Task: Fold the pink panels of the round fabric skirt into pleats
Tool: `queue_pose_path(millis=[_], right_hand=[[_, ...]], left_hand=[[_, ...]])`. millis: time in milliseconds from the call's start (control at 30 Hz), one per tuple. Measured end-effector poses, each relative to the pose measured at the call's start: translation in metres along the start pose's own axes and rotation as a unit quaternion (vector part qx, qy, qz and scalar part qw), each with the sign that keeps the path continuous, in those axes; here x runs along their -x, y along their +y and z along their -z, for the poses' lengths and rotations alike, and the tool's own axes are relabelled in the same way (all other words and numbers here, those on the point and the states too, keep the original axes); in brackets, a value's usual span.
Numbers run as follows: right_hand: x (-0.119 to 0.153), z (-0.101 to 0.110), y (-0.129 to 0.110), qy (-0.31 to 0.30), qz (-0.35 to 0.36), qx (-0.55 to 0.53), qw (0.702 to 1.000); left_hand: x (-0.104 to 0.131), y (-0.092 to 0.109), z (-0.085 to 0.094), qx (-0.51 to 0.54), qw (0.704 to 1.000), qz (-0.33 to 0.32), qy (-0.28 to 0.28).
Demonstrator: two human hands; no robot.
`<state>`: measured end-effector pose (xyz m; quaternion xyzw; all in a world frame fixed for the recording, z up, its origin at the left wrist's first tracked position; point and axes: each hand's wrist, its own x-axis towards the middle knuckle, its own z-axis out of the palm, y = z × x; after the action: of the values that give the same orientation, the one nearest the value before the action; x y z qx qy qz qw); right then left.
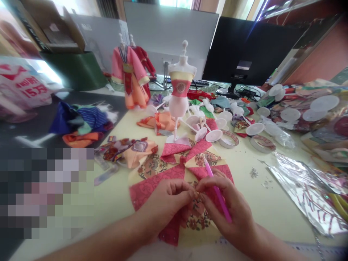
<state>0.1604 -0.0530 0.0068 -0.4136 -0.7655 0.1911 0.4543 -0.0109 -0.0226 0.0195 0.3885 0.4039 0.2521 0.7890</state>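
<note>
A doll skirt of red and cream flower-patterned panels (171,174) lies spread on the table under both hands. My left hand (174,199) is closed in a pinch over the lower middle of the skirt. What its fingertips hold is too small and hidden to make out. A pink pen-like tool with a pale tip (217,192) rests in my right hand (231,199), slanting up and left. The thumb and forefinger of that hand also pinch, meeting the left fingertips. Just beyond the skirt stands a white doll mannequin (178,105) wearing a red and cream band.
Behind are a dressed doll mannequin (129,76) and a black monitor (247,50). White mannequin stands (201,134) lie beside a tape roll (228,139). Tiny loose bits (254,173) and a silver sheet (307,192) are at right. Fabric pieces (89,117) lie left.
</note>
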Motion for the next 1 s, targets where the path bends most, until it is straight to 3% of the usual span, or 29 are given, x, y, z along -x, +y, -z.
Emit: queue_pose_path(millis=[233,433,567,733,1000], right_hand=[[-0.002,0.005,-0.002,0.001,0.009,-0.005,1.000],[-0.005,0.023,-0.005,0.001,0.073,-0.023,0.997],[-0.001,0.031,-0.008,0.028,0.075,-0.046,0.996],[0.002,0.030,-0.009,0.023,0.085,-0.086,0.992],[-0.003,0.028,-0.012,0.003,0.112,-0.054,0.992]], left_hand=[[0.000,0.000,0.002,0.017,1.000,0.001,-0.002],[-0.003,-0.005,0.006,0.028,0.999,-0.015,-0.012],[-0.005,-0.006,0.007,0.024,0.999,-0.029,-0.013],[-0.005,-0.006,0.008,0.013,1.000,-0.028,-0.007],[-0.005,-0.005,0.008,0.008,1.000,-0.023,-0.011]])
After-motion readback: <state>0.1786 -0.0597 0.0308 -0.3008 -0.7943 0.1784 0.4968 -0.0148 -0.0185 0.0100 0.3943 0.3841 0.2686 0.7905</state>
